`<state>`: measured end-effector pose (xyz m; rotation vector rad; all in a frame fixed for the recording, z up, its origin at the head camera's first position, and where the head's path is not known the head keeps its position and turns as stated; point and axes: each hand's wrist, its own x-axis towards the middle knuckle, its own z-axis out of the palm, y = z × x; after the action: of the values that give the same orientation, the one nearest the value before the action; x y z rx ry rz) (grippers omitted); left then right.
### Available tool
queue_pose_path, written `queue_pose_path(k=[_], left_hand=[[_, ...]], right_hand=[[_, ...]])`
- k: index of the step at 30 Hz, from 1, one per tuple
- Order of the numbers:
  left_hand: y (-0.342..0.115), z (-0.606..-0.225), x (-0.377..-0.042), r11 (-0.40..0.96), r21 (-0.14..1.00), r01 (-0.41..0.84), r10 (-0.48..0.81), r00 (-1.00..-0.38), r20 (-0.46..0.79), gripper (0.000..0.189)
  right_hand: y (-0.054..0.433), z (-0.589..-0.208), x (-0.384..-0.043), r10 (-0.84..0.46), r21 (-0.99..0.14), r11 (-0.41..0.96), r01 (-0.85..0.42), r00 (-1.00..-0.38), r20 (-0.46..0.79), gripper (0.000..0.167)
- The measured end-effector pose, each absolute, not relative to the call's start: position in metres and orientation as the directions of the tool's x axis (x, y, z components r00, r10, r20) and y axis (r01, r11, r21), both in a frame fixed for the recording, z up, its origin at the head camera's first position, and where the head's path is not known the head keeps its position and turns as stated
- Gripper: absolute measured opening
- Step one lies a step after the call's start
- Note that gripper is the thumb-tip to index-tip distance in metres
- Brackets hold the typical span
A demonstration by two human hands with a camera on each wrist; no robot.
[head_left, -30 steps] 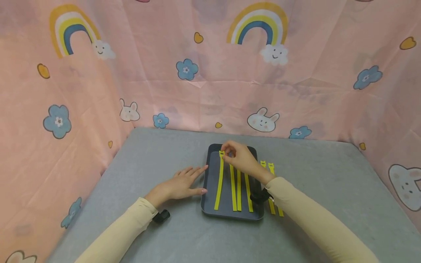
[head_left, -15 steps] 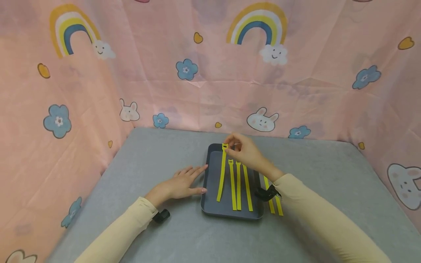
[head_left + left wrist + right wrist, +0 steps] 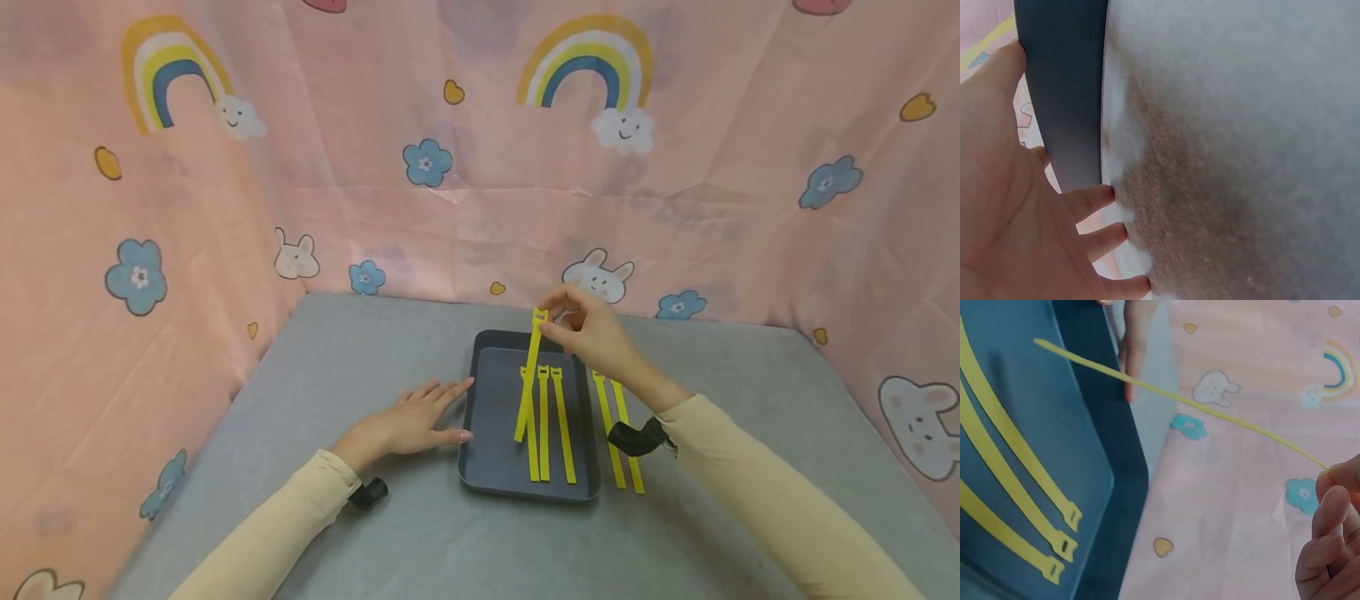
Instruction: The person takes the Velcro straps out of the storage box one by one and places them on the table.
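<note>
My right hand pinches a yellow hook-and-loop cable tie by its slotted head. The tie hangs slanted over the dark grey tray, raised well above its floor in the right wrist view. Three more yellow cable ties lie lengthwise in the tray, heads toward the far end. The held tie crosses in front of the leftmost one in the head view. My left hand is spread flat at the tray's left side, thumb and index fingertip at the rim; the left wrist view shows its palm and fingers beside the tray wall.
Two yellow cable ties lie on the grey table just right of the tray, partly under the right wrist's black camera strap. A pink patterned cloth walls in the table's back and sides.
My right hand has lifted the pinched cable tie off the left part of the tray and carried it up and to the right. My left hand stays put.
</note>
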<state>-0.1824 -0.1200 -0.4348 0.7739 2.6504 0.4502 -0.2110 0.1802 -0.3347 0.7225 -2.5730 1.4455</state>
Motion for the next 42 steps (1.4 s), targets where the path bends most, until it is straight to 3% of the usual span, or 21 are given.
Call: queue_pose_path(k=[8, 19, 28, 36, 42], left_hand=[[-0.120, -0.440, -0.184, 0.803, 0.378, 0.462, 0.565, -0.793, -0.231, 0.085], [-0.121, -0.438, -0.183, 0.803, 0.389, 0.451, 0.561, -0.794, -0.236, 0.085], [-0.121, -0.439, -0.184, 0.799, 0.392, 0.456, 0.565, -0.791, -0.233, 0.086], [-0.121, -0.439, -0.183, 0.801, 0.391, 0.454, 0.563, -0.792, -0.234, 0.086], [-0.121, -0.439, -0.183, 0.803, 0.387, 0.454, 0.562, -0.794, -0.234, 0.086]], right_hand=[[0.209, -0.319, -0.204, -0.312, -0.771, 0.420, -0.478, -0.874, 0.372, 0.020], [0.259, -0.301, -0.187, -0.224, -0.830, 0.389, -0.400, -0.915, 0.336, 0.023], [0.304, -0.305, -0.175, -0.179, -0.842, 0.481, -0.244, -0.968, 0.178, 0.024], [0.338, -0.324, -0.170, -0.284, -0.840, 0.488, -0.238, -0.953, 0.105, 0.019], [0.350, -0.346, -0.169, -0.283, -0.844, 0.515, -0.148, -0.959, -0.005, 0.022]])
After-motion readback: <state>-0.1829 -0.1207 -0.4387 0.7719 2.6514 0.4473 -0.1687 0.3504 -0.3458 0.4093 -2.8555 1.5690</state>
